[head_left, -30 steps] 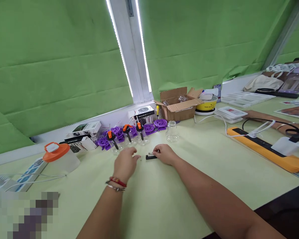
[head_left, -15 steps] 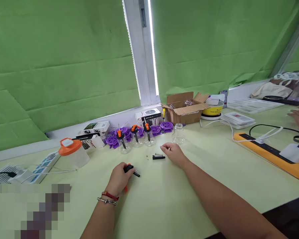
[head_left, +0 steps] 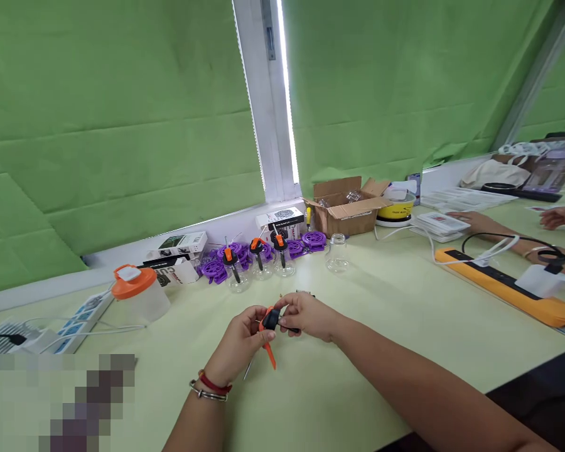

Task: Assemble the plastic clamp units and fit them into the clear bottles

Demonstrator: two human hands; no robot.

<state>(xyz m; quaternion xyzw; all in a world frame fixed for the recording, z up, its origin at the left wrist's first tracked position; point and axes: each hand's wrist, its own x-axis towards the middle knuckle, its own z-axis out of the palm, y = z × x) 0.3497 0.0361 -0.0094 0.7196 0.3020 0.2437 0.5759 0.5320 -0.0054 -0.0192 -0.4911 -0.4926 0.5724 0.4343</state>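
My left hand [head_left: 240,342] is closed round a black-and-orange bottle top [head_left: 271,319]. An orange lever points down from it, and a thin metal rod sticks out below my fingers. My right hand [head_left: 311,314] pinches the black part of the same top from the right; its fingertips touch my left hand's work. Behind my right hand a spring [head_left: 304,292] shows only in part. Farther back stand several glass jars with matching black-and-orange tops [head_left: 255,245], and to their right an open glass jar [head_left: 338,254].
Purple plastic reels [head_left: 214,271] and printed boxes [head_left: 280,218] line the wall. An open cardboard box [head_left: 346,220] stands beside a yellow bowl [head_left: 395,209]. An orange power strip [head_left: 499,285] lies at right, near another person's arms. An orange-lidded jug [head_left: 144,301] stands left.
My left hand has lifted the bottle top off the table and moved right. My right hand has come down and left to grip it. Another person's arms have come farther into view at right.
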